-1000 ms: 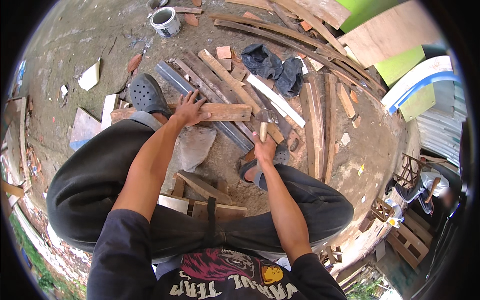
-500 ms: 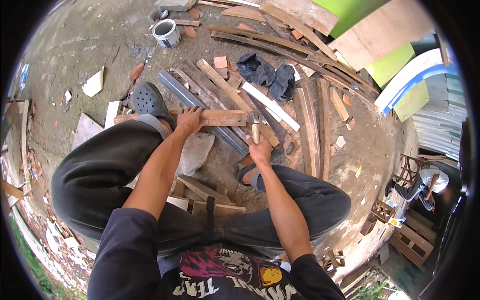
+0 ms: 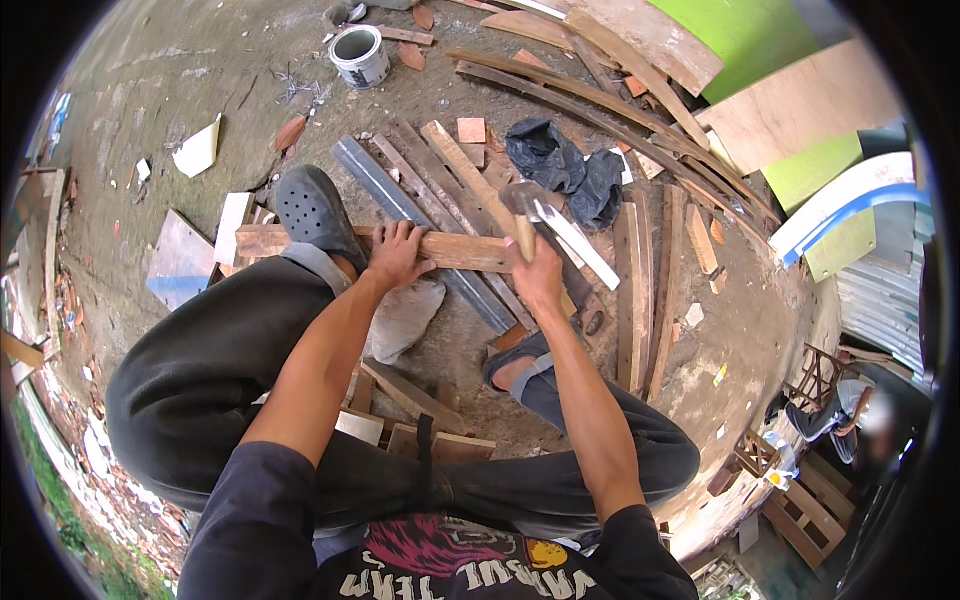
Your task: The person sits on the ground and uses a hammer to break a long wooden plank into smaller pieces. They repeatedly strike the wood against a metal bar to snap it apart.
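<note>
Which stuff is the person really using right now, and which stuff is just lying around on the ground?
In use:
- wooden plank, pressed down by the left hand
- hammer, gripped in the right hand

Just lying about:
- white can
- black bag
- loose long boards
- white scrap
- grey stone

The one head view is looking steeply down from above the squatting person, close over the knees and forearms. It is facing forward across the dirt ground (image 3: 200,90), planks bending toward the rim. No second view is sharing the scene.
</note>
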The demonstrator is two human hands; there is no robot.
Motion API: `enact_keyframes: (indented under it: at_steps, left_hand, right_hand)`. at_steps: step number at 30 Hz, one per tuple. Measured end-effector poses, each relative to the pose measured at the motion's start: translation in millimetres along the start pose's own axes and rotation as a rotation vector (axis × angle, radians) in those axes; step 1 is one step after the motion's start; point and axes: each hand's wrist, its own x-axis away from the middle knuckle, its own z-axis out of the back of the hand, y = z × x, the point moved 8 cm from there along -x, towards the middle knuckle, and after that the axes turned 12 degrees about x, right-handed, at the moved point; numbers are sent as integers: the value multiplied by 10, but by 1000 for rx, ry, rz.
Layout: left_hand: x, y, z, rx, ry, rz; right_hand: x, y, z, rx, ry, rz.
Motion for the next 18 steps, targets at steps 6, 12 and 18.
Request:
enact_keyframes:
  at_steps: [6,12,18]
  left_hand:
    - [17,8,-1,5,40,-28]
    - [-5,-11,34,49,45,-63]
    - [77,-9,73,64,11,-33]
  right_hand:
    - [115,-153,21,-147,381,280]
    - [23,405,-685,183,-268,-135]
    - [110,127,-361,-10,-182,-171]
